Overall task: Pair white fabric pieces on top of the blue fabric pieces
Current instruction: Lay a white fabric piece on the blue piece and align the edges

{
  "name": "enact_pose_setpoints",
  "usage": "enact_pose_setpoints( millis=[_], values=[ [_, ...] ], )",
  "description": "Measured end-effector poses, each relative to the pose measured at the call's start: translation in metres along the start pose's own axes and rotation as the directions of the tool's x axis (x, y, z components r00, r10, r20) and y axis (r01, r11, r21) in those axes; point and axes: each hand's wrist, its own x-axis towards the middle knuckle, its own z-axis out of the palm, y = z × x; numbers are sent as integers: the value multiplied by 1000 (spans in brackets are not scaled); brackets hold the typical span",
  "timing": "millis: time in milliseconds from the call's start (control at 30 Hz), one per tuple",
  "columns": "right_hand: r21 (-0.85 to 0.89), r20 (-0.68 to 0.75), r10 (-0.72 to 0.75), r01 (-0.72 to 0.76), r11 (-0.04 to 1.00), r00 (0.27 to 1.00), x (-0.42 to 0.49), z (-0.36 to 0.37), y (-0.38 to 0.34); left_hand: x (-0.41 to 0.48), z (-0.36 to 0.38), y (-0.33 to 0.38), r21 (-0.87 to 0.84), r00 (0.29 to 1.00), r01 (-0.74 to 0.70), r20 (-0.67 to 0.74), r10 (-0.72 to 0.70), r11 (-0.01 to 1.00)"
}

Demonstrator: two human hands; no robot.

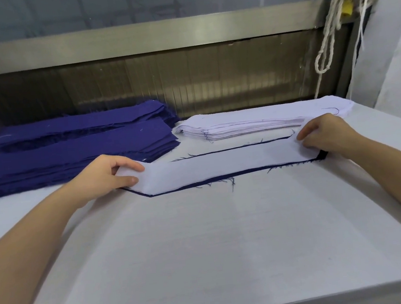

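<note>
Grip first: the left hand (105, 176) pinches the left end of the white piece (220, 165) between thumb and fingers, and the right hand (324, 136) presses its fingertips on the right end. The white piece lies on the blue piece (321, 155), whose edge shows as a thin rim along front and back. Misalignment is the likely fault: a pull from either hand could skew the top layer or drag the blue one with it, since frayed threads catch. The blue stack (70, 150) and white stack (253, 121) sit just behind on the tabletop (205, 250), near enough for a sleeve or wrist to disturb.
</note>
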Motion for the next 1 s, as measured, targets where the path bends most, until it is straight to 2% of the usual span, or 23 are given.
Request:
enact_pose_setpoints(
  millis=[333,533,900,1000],
  values=[
    [-38,7,-33,33,999,999,0,1,1,0,-1,0,52,1000,-14,-16,15,999],
    [-41,-10,-41,40,998,999,-2,1,0,0,1,-1,184,996,-76,-30,83,980],
    [-84,-17,-2,0,996,1000,2,2,1,0,1,-3,242,986,-151,-27,162,958],
    [-123,-22,-36,33,992,999,3,2,3,1,2,-3,279,985,-143,-51,163,950]
  ],
)
